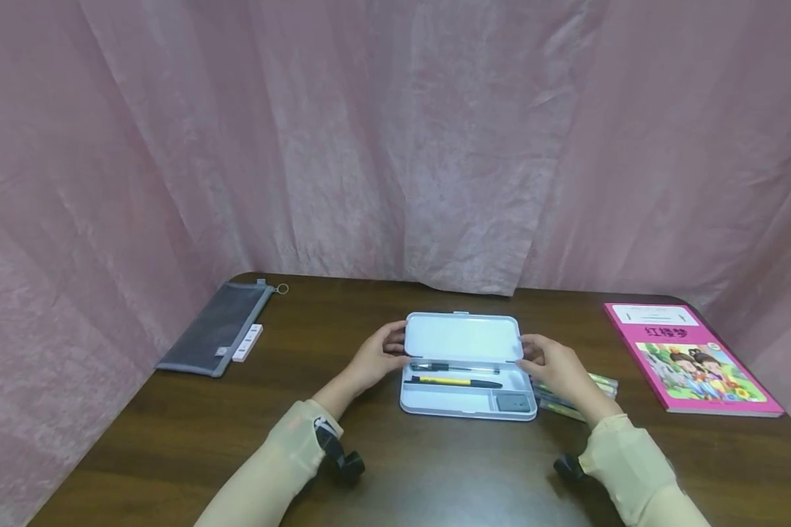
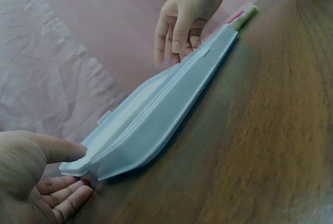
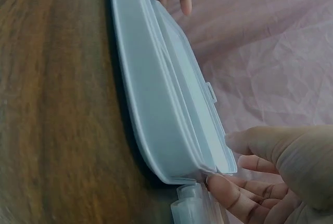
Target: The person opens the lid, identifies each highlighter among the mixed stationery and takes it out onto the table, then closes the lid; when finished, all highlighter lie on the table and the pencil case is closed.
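Observation:
A pale blue-white pencil case (image 1: 461, 337) lies on the table with its lid folded back. Inside are a clear pen with a black grip (image 1: 435, 367), a yellow and black pen (image 1: 451, 381) and a grey eraser (image 1: 513, 402). At the lid's left end my left hand (image 1: 377, 353) pinches the edge, thumb on top and fingers below, as the left wrist view shows. My right hand (image 1: 554, 364) holds the opposite end, its thumb (image 3: 250, 142) on the lid and fingers beneath. Both wrist views see the case from its front side.
Several clear-and-green packs (image 1: 570, 410) lie partly under the right hand. A pink picture book (image 1: 695, 359) rests at the right. At the left are a dark zip pouch (image 1: 214, 329) and a small white box (image 1: 247, 342). A pink curtain (image 1: 395, 146) hangs behind the table.

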